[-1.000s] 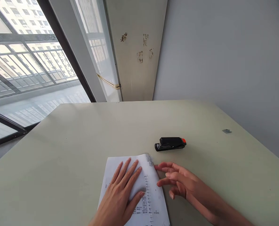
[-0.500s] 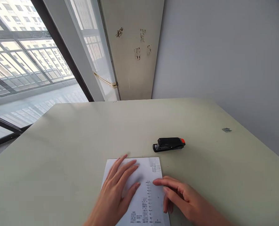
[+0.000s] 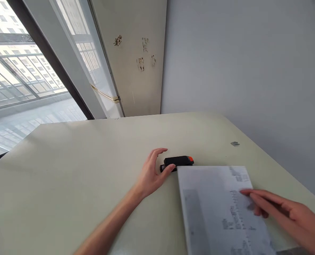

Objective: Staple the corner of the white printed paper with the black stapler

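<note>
You have a single view, worn on your head. It looks forward and down across the counter (image 3: 93, 148), close above your left hand (image 3: 152, 175) and right hand (image 3: 287, 214), with the wall (image 3: 239, 71) ahead and the window (image 3: 27, 71) to the left.

A bare high-rise room serving as an office: the pale green worktop (image 3: 80, 148) carries a black, orange-tipped stapler (image 3: 179, 162) and a printed white paper sheet (image 3: 213, 202); left of it, tall windows (image 3: 27, 71) show apartment blocks.
</note>
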{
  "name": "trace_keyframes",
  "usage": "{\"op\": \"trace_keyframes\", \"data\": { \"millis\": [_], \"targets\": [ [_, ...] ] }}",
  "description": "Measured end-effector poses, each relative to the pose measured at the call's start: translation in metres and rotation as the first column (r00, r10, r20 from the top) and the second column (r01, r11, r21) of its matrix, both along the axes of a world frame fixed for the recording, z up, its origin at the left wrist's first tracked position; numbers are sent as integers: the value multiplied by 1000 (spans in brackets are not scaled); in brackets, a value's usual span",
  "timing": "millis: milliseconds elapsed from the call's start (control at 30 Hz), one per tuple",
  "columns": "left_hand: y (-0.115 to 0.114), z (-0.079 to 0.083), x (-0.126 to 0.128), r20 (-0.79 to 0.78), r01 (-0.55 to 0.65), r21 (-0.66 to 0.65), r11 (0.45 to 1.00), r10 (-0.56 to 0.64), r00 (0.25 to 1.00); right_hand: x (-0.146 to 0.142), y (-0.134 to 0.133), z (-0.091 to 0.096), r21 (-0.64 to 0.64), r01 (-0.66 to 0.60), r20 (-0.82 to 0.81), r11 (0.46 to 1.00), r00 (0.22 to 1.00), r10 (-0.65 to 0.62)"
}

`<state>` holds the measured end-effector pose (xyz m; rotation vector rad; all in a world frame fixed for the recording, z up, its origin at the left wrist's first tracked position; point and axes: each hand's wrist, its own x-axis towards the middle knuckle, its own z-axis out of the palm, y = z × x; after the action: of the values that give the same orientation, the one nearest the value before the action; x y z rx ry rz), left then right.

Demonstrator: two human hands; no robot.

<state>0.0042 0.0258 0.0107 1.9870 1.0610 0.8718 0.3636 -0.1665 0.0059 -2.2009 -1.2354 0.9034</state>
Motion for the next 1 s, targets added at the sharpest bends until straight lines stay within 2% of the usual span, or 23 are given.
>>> {"op": "trace_keyframes", "data": {
  "millis": [67,133,233,333,433,500,600,767,900,1000],
  "targets": [
    [3,-2,7,-5,65,25,998,-65,998,25,0,-5,38,99,99,994,990,-102],
    [6,-4,10,0,101,51,994,-101,995,40,5,-10,63,142,158,988,976,-151],
    [8,-7,9,-11,92,60,994,-92,996,41,16,-20,164,149,171,975,969,-176],
    [7,-8,-1,-43,44,47,998,-42,998,19,24,-29,282,47,147,958,985,-92],
    [6,-6,-16,-51,-18,28,999,20,998,-17,32,-36,237,-99,214,967,976,47],
    [5,-4,-29,-49,-47,30,998,48,998,-39,40,-40,271,-234,264,934,951,162],
    [3,-1,-45,-55,-72,50,996,74,996,-60,63,-44,312,-355,351,881,905,240],
    [0,0,-65,-104,-95,76,993,103,989,-59,117,-44,305,-513,426,803,827,366],
    [1,-4,-75,-198,-84,59,995,94,976,-47,153,-42,331,-533,454,778,813,364],
    [6,-6,-81,-235,-80,100,992,102,967,-36,168,-42,332,-538,467,774,807,361]
  ]
}}
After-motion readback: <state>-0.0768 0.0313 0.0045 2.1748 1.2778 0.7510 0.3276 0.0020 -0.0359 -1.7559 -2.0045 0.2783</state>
